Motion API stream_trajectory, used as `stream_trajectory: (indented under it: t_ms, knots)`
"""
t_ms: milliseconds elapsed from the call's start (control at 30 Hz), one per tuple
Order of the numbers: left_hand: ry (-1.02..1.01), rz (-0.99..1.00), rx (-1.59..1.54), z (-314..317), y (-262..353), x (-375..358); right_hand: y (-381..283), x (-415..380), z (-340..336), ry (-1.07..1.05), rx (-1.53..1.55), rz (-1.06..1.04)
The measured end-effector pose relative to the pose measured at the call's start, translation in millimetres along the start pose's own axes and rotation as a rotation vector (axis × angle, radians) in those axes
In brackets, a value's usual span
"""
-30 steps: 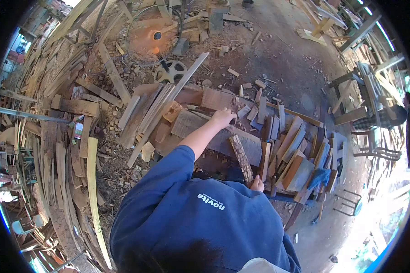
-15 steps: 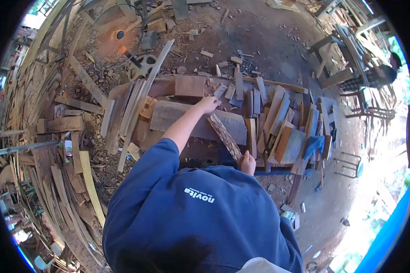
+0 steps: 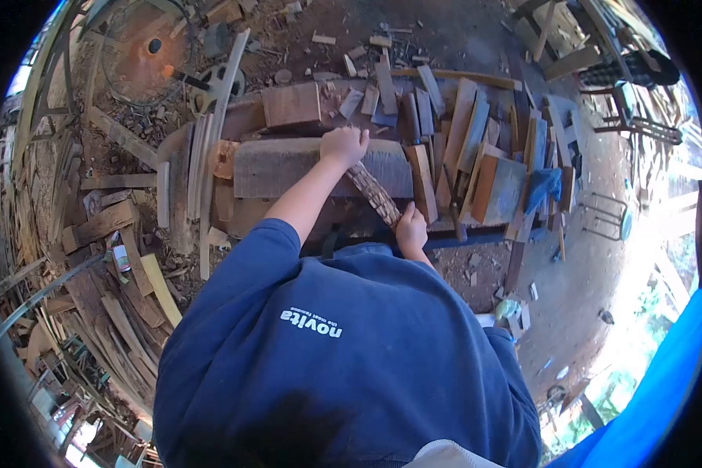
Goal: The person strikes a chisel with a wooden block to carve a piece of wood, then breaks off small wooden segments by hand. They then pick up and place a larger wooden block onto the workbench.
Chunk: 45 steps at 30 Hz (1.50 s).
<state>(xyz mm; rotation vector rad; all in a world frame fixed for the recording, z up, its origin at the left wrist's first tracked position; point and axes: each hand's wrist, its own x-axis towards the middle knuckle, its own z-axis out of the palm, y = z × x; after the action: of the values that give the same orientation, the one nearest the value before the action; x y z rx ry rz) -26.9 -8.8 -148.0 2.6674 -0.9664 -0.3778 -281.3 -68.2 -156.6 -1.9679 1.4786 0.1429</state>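
A narrow strip of wood with rough, bark-like brown surface (image 3: 373, 193) slants between my two hands. My left hand (image 3: 345, 146) is closed around its far upper end, above a broad weathered grey board (image 3: 288, 168). At the near lower end my right hand (image 3: 412, 228) grips the strip with its fingers wrapped round it. Beside my right hand, upright and leaning wood offcuts (image 3: 422, 175) stand in a row. A brown wooden block (image 3: 291, 105) lies beyond my left hand.
Several cut boards (image 3: 501, 187) crowd the right side, with a blue cloth (image 3: 544, 189) on them. Long planks (image 3: 225, 148) lean at left. A wire-guarded round fan (image 3: 150, 51) stands far left. A metal-framed stool (image 3: 607, 217) is at right. Wood scraps litter the ground.
The view has shifted, so the bench sits higher and further left. My left hand has come onto the strip's upper end, and the strip has moved slightly right over the bench.
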Motion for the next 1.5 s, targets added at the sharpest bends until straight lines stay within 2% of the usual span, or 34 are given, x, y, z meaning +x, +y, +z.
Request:
stream_trajectory:
  t_ms: [167, 267, 367, 400, 533, 600, 767, 833, 967, 1067, 1133, 1167, 1200, 1267, 1300, 1367, 1400, 1433, 1500]
  knots:
    - [-0.073, -0.027, -0.001, 2, 3, 6, -2, -2, 5, -0.016, 0.023, 0.025]
    - [-0.029, -0.04, -0.014, 3, 5, 8, 6, 0, 10, -0.022, 0.083, -0.022]
    - [-0.113, -0.036, -0.031, -5, 9, 11, 16, 4, 23, -0.013, 0.045, -0.013]
    - [-0.206, -0.06, -0.01, -6, 11, 16, 19, 1, 28, -0.025, 0.041, 0.002]
    - [-0.273, -0.018, 0.023, 5, 13, 27, 21, 4, 41, 0.056, 0.122, -0.064]
    - [-0.165, 0.081, -0.056, 10, 7, 22, 22, 4, 42, 0.012, 0.139, -0.088]
    - [-0.122, 0.064, -0.011, 14, 12, 23, 27, 5, 43, 0.02, 0.19, -0.112]
    - [-0.055, 0.088, 0.035, 13, 12, 22, 26, 4, 41, -0.041, 0.193, -0.05]
    - [-0.051, 0.136, 0.038, 11, 12, 16, 23, 8, 27, -0.129, 0.148, -0.045]
    - [0.022, 0.183, 0.003, 2, 13, 3, 19, 11, -10, -0.105, 0.061, -0.186]
    - [0.21, 0.232, -0.115, -29, 25, -24, 19, 10, -45, -0.301, 0.042, -0.31]
    - [0.211, 0.236, -0.119, -44, 26, -36, 26, 13, -54, -0.413, 0.012, -0.399]
    - [0.285, 0.315, -0.155, -59, 24, -49, 25, 10, -65, -0.412, 0.011, -0.396]
    - [0.356, 0.393, -0.186, -77, 19, -75, 10, -4, -94, -0.814, 0.181, -0.429]
    - [0.412, 0.416, -0.265, -83, 16, -84, 4, -8, -99, -0.813, 0.187, -0.432]
    - [0.471, 0.454, -0.333, -100, 12, -95, -10, -13, -107, -0.969, 0.295, -0.484]
    - [0.517, 0.531, -0.348, -112, 13, -97, -19, -12, -114, -1.012, 0.132, -0.486]
    - [0.561, 0.607, -0.363, -122, 13, -100, -31, -15, -119, -1.006, 0.143, -0.5]
    - [0.554, 0.581, -0.248, -142, 14, -109, -50, -27, -135, -0.848, -0.04, -0.544]
